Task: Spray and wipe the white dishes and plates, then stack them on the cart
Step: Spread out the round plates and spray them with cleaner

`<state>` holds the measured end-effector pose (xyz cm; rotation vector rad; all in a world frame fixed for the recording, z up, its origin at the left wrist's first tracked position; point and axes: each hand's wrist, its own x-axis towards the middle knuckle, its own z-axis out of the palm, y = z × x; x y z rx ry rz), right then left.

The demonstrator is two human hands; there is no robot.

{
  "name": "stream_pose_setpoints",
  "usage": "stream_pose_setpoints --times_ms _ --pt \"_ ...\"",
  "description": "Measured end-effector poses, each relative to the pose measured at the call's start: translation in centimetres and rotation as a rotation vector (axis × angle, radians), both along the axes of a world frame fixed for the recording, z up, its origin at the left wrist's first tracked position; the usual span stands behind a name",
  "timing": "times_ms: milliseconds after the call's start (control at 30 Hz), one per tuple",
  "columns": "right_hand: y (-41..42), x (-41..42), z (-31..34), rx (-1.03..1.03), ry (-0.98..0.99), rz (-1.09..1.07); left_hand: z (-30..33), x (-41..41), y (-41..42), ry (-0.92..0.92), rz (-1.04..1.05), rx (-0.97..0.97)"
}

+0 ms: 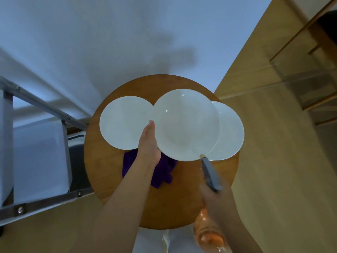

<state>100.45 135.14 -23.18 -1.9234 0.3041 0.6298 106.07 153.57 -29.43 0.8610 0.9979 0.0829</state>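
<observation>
Hands gripping glossy round plate, spray bottle

A round wooden table stands against a pale wall on a light wood floor. At the far right, a glass-topped wooden piece of furniture sits well apart from the table.

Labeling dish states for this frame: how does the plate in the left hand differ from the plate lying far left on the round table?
The held plate is lifted and gripped at its edge by the left hand; the far-left plate lies flat on the round table, untouched. The held plate has the spray bottle nozzle, in the right hand, aimed at it; the far-left plate does not. The held plate overlaps a third plate; the far-left plate overlaps none. Both are white and round.
</observation>
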Motion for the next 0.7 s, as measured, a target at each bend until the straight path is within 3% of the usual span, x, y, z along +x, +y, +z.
stream_pose_setpoints --times_ms 67,433,700 --pt "-0.4 0.4 -0.2 -0.011 0.001 -0.067 -0.2 -0.7 0.7 -0.002 0.028 -0.016" --pt "3.2 0.2 0.6 0.052 -0.061 0.016 -1.4 -3.7 5.5 0.089 0.295 -0.103" --pt "5.8 -1.0 0.2 0.005 -0.075 0.141 -2.2 -4.3 11.3 0.186 0.296 0.051"
